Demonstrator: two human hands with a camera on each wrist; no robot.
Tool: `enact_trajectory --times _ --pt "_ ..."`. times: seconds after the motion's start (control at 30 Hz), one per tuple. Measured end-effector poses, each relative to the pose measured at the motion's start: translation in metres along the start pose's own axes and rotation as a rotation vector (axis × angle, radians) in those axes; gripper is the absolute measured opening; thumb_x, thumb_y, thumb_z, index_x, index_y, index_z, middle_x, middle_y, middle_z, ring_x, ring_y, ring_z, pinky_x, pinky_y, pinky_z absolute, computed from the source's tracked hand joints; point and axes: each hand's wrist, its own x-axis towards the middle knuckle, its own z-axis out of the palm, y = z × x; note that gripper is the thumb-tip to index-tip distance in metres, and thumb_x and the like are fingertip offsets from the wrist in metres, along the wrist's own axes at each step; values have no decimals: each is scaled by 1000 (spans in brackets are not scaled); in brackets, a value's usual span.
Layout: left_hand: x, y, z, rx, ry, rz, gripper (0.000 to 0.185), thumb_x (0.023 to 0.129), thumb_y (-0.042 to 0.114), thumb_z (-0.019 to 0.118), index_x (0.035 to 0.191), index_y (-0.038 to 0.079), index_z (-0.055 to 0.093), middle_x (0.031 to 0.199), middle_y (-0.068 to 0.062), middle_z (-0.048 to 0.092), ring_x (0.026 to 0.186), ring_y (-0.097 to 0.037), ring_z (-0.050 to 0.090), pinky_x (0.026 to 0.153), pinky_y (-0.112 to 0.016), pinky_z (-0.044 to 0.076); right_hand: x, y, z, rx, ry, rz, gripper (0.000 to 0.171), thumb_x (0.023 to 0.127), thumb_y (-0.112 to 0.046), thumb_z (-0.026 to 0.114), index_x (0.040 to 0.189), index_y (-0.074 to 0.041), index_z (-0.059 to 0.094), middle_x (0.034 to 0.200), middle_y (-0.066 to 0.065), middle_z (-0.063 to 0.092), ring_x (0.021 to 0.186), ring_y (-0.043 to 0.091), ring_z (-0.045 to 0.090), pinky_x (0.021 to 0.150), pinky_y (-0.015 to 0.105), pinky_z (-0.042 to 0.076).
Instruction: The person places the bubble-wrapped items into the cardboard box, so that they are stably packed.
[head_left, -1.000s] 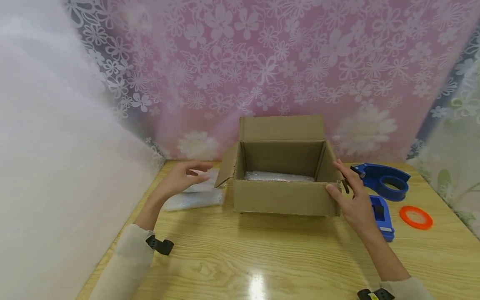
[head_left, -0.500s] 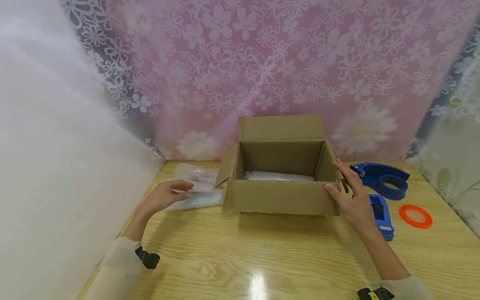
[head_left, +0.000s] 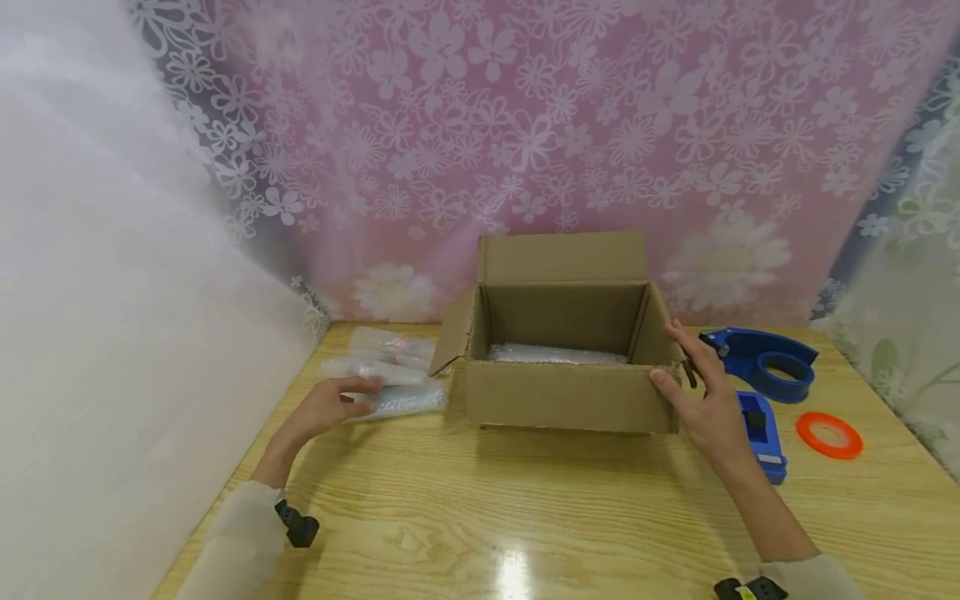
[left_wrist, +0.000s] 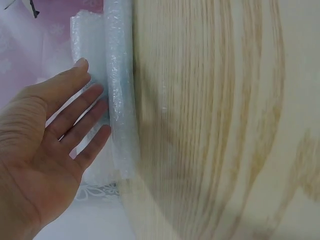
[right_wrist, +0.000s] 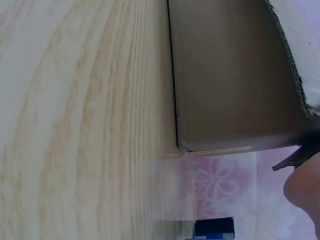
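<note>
Wood-grain counter (head_left: pixel 420 500) against pink floral cloth (head_left: pixel 525 125); one cardboard box (head_left: pixel 570 396), both hands at work.
Counter pale yellow, one bright glare patch near its front edge; white sheeting (head_left: pixel 112 250) along the left side. Count: one box, centre-rear, back flap upright, left flap folded outward, at least one bubble-wrap packet (head_left: pixel 555 355) inside; three clear-wrapped packets (head_left: pixel 408 400) just left of the box, the rearmost showing orange; two blue tape dispensers (head_left: pixel 768 454) and one orange ring (head_left: pixel 808 442), right of the box. Left hand (head_left: pixel 322 410): fingers parted, slightly bent, at the nearest left-hand packet; contact cannot be told. Right hand (head_left: pixel 708 417): grips the box's front right corner, thumb on the front wall.
</note>
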Motion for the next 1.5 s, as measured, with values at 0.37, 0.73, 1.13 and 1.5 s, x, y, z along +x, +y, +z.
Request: enact_trajectory --times 0.37,0.73,1.13,1.5 --pt "1 -15 4 -5 -3 -14 39 98 22 74 136 12 70 147 -13 60 134 -38 55 105 -55 50 0 -2 0 -3 -4 2 67 101 -6 67 162 -21 41 170 -4 30 152 4 24 110 11 26" --pt "-1 -13 8 29 -30 33 46 95 17 78 138 7 67 141 -17 63 122 -37 60 94 -51 53 0 -2 0 7 1 2 67 101 -5 68 161 -20 42 169 -2 31 152 4 26 109 9 26" --pt "-4 -9 16 87 -71 71 68 82 16 90 144 7 62 148 -19 56 120 -40 57 89 -49 54 1 -1 0 1 10 -7 68 100 -5 69 161 -21 43 169 -3 32 150 2 27 109 8 27" --pt "-8 -10 20 142 -32 130 66 79 14 92 138 5 66 147 -24 56 140 -51 45 111 -70 38 0 -2 0 3 8 -8 68 100 -5 69 161 -20 43 169 -2 32 150 2 27 109 9 27"
